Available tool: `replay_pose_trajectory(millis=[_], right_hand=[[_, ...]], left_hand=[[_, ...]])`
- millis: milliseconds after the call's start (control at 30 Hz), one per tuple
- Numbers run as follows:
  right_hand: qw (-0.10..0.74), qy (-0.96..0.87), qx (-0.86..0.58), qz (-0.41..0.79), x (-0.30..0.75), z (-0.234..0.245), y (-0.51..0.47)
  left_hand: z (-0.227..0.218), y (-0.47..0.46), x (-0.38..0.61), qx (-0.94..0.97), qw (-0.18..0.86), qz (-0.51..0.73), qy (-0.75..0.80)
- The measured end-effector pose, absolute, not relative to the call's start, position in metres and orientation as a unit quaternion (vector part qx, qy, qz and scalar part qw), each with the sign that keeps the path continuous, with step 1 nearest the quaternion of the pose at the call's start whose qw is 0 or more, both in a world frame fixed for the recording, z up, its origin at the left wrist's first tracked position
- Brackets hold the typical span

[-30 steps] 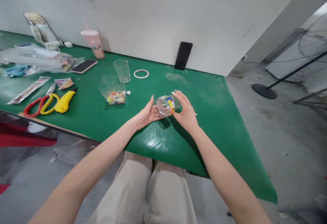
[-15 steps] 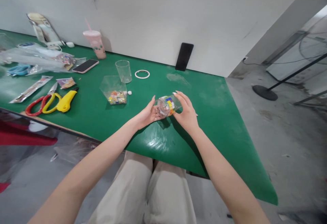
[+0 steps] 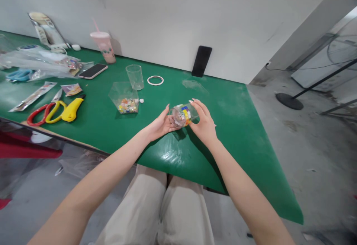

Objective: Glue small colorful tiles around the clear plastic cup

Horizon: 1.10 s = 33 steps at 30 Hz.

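Note:
Both my hands hold a clear glass [image 3: 180, 116] on its side, just above the green table. A band of small coloured tiles, blue, yellow, white and orange, runs round its wall. My left hand [image 3: 162, 126] cups the end nearer to it from below, thumb up. Around the other end curl the fingers and thumb of my right hand [image 3: 203, 123]. To the left stands a clear open container [image 3: 124, 93] with mixed coloured pieces [image 3: 128, 105] at its bottom. One small white piece [image 3: 141, 101] lies beside it.
Behind the container are a plain clear glass [image 3: 135, 77] and a white ring [image 3: 155, 80]. Scissors [image 3: 47, 111], a yellow cutter [image 3: 71, 111], a phone [image 3: 93, 71], a pink cup [image 3: 103, 47] and plastic bags [image 3: 44, 61] lie left. A black phone-like slab [image 3: 202, 61] leans on the wall.
Hardly anything differs. The view has shifted very slightly, while both hands keep the same hold on the tiled glass.

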State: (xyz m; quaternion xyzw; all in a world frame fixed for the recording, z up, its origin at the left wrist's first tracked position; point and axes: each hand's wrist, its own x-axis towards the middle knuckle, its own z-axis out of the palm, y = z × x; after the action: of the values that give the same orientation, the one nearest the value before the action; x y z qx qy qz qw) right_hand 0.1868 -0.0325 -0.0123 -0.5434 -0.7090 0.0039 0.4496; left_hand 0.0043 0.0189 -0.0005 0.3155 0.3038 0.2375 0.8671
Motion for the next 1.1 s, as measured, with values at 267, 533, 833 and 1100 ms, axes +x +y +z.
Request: replay_pose_trajectory(millis=[267, 533, 833, 1100], right_hand=[[0.444, -0.711, -0.546, -0.001, 0.1866, -0.0097, -0.0333], [0.432, -0.716, -0.548, -0.002, 0.1875, -0.0102, -0.0341], [0.424, -0.72, -0.549, -0.013, 0.1876, -0.0089, -0.034], [0.418, -0.723, -0.55, -0.023, 0.1879, -0.0098, -0.0339]], left_hand=[[-0.0018, 0.0189, 0.003, 0.318, 0.873, 0.235, 0.288], [-0.0012, 0.0193, 0.0044, 0.316, 0.874, 0.236, 0.283], [-0.0035, 0.0207, 0.0037, 0.325, 0.872, 0.231, 0.285], [-0.0035, 0.0208, 0.0034, 0.317, 0.875, 0.234, 0.281]])
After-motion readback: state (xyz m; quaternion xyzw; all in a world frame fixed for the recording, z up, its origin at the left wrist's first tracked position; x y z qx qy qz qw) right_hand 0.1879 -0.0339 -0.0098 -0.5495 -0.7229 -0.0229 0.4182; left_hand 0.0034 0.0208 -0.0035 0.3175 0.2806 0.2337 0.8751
